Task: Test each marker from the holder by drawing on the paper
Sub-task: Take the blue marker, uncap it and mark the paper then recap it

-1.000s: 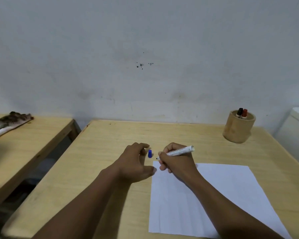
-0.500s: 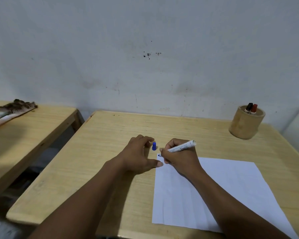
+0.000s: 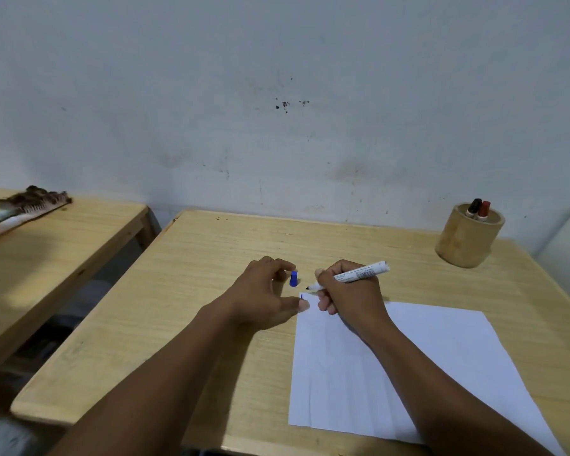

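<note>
Centrally, the right hand (image 3: 349,291) gripped an uncapped marker (image 3: 352,276), fingers closed round its white barrel, the tip pointing toward nine o'clock just above the paper's (image 3: 408,363) far left corner. A short blue stroke (image 3: 301,296) lay at that corner. The left hand (image 3: 260,297) was partly open: forefinger and thumb curled apart, the thumb tip resting on the paper's edge. Whether the forefinger touched the blue cap (image 3: 294,278), which stood on the table (image 3: 178,307) just beside it, could not be told. At two o'clock, well apart from the hands, the wooden holder (image 3: 468,240) contained a black-capped marker (image 3: 474,207) and a red-capped marker (image 3: 483,209).
</note>
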Tool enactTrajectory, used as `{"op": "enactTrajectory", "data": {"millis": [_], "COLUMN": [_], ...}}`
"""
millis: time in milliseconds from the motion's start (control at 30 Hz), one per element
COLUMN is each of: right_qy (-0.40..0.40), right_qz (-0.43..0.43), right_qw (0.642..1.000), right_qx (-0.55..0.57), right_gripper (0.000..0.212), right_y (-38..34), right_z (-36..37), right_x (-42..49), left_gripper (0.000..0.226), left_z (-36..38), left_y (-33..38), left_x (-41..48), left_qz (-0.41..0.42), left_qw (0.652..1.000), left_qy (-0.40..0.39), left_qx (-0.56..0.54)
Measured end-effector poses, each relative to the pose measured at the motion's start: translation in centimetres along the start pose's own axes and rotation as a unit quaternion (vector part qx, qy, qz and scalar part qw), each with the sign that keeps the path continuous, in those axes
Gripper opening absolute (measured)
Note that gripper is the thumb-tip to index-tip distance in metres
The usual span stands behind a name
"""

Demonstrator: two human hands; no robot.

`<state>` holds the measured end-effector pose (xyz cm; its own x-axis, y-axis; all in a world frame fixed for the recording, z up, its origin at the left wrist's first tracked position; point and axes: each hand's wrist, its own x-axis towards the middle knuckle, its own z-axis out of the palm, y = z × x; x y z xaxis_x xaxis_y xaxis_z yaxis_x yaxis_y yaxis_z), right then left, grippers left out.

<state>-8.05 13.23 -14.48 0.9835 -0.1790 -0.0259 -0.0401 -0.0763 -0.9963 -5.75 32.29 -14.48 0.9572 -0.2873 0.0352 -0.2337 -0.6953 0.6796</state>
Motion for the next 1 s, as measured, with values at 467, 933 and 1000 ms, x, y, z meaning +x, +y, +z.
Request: {"op": "enactTrajectory", "data": {"millis": [467, 933, 1000], "right_qy": [-0.012, 0.025, 0.026], "right_qz": [0.078, 0.033, 0.031], "right_qw": [0.949, 0.942, 0.934], "right_qx": [0.305, 0.332, 0.355], "right_gripper": [0.018, 0.014, 0.011], "right_y": [-9.7, -10.0, -9.8], "right_z": [-6.9, -14.2, -14.5], "right_x": [2.7, 3.0, 3.5], "left_gripper": [0.007, 0.029, 0.031], "left_z": [-2.2, 4.8, 5.1], "left_y": [11.0, 18.4, 19.0], "left_x": [6.0, 9.5, 10.1], "left_qz": [-0.063, -0.030, -0.017], "left_qw": [0.826, 0.830, 0.845], "left_qy": [0.083, -0.021, -0.008], "left_qx": [-0.554, -0.557, -0.534]}}
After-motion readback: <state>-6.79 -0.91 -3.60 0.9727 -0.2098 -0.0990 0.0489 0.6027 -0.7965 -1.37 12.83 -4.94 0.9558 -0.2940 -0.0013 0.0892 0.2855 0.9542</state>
